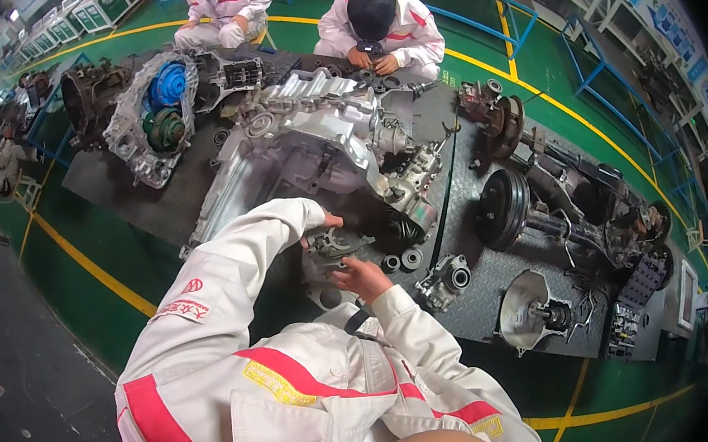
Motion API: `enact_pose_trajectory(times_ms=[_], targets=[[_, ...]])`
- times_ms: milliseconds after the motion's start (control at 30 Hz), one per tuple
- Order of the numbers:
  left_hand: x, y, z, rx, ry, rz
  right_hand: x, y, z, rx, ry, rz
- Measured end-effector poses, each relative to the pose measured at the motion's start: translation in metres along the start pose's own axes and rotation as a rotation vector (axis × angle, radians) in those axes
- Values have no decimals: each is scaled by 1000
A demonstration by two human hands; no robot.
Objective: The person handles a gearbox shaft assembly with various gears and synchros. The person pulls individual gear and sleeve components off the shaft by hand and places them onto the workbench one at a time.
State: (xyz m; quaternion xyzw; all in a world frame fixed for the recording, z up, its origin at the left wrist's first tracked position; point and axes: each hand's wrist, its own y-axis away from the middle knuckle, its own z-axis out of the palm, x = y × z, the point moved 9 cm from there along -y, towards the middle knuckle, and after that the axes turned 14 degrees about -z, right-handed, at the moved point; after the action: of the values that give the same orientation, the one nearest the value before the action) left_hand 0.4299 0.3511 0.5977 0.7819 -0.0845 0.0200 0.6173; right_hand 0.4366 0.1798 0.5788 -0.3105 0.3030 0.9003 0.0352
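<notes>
A grey, pronged metal part (335, 244) is between my hands at the near edge of the bench. My left hand (328, 220) reaches over its far side, partly hidden by the white sleeve, with its fingers curled at the part. From the near right, my right hand (365, 280) grips the part's lower edge with thumb and fingers. Below it lies a flat grey metal piece with a round hole (326, 297). Just beyond stands a large silver gearbox casing (314, 140). Two small ring-shaped bearings (412, 258) sit to the right of my hands.
A small metal housing (446, 282) and a bell-shaped casing (528, 312) lie rightward on the bench (474, 230). An axle assembly with a black drum (503, 208) stands behind them. An opened transmission (155, 113) is at far left. A co-worker (380, 29) bends over parts across the bench; another person (226, 7) sits beyond.
</notes>
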Motion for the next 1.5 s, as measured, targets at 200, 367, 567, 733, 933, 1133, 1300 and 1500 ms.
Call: enact_pose_trajectory(times_ms=[200,367,567,733,933,1133,1300,1500], targets=[[-9,27,8,-45,150,101,-6,30,-49,70,114,-72],[-79,-58,11,-108,594,82,18,73,-118,316,35,-138],[-269,-177,88,-96,798,-204,42,129,-198,571,28,-203],[-314,-153,202,-67,590,-536,66,183,-268,745,-6,-208],[-297,-175,237,-43,423,-319,68,229,-334,982,-46,-63],[-199,-170,258,78,329,-77,86,262,-458,851,351,-190],[-80,-129,326,-58,494,64,120,341,-586,1058,-99,-175],[24,-130,388,-98,145,-77,145,472,-663,1417,-260,-209]])
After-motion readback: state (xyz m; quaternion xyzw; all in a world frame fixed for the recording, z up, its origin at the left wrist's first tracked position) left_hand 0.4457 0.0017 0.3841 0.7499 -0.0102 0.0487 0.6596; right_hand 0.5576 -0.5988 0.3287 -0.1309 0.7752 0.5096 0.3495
